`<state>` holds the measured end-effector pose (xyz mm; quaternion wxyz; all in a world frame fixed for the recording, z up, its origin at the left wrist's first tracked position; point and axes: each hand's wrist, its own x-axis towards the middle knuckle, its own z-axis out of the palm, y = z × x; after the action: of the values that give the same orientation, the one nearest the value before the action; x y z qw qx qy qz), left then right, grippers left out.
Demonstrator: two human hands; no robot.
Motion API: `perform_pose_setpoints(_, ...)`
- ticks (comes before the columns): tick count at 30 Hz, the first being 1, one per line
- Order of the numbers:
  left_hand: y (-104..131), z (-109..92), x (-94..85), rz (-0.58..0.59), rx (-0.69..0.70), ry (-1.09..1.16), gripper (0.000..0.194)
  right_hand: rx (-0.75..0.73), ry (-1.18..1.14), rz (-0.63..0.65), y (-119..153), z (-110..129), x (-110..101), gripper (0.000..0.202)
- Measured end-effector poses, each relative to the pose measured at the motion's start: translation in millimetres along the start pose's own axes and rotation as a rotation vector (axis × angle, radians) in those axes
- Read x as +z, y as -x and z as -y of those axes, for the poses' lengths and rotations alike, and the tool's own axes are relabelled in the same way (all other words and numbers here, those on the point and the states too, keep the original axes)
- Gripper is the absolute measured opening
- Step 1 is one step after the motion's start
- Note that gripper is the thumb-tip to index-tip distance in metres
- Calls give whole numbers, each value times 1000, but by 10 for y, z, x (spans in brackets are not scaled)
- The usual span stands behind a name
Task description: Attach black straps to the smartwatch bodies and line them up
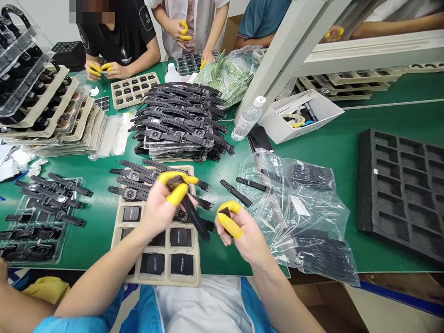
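Note:
My left hand [163,203], with yellow finger covers, is closed on a black watch part over the beige tray [197,273]; a black strap [196,217] hangs from it toward the right. My right hand [236,226], also in yellow covers, pinches a small dark piece [225,212] just right of the strap's end. Square watch bodies [180,237] sit in the tray's front compartments, and watches with straps [130,193] lie across its back. Two loose black strap pieces [236,192] rest on the green table [222,259] beyond my right hand.
Bagged straps [312,178] lie right of my hands, with a black foam tray [391,185] farther right. Behind stand stacked watches [180,115], a bottle [248,119] and a white box [301,115]. More watches [55,199] are at left. People work across the table.

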<state>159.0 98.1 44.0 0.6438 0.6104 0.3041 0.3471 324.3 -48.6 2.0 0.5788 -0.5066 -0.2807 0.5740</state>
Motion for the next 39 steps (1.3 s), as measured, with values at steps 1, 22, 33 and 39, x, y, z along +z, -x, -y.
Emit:
perform_pose_setpoints(1, 40, 40, 36, 108, 10, -113, 27, -13, -26, 9, 5, -5, 52, 37)
perform_pose_setpoints(22, 127, 88, 60, 594, 478, -671, 55, 162, -488, 110, 15, -57, 267, 38)
perform_pose_setpoints(33, 164, 27, 56, 642, 537, -972, 44, 224, -384, 147, 29, -14, 229, 41)
perform_pose_setpoints(39, 175, -91, 56, 647, 497, -823, 52, -20, -111, 73, 76, -51, 165, 39)
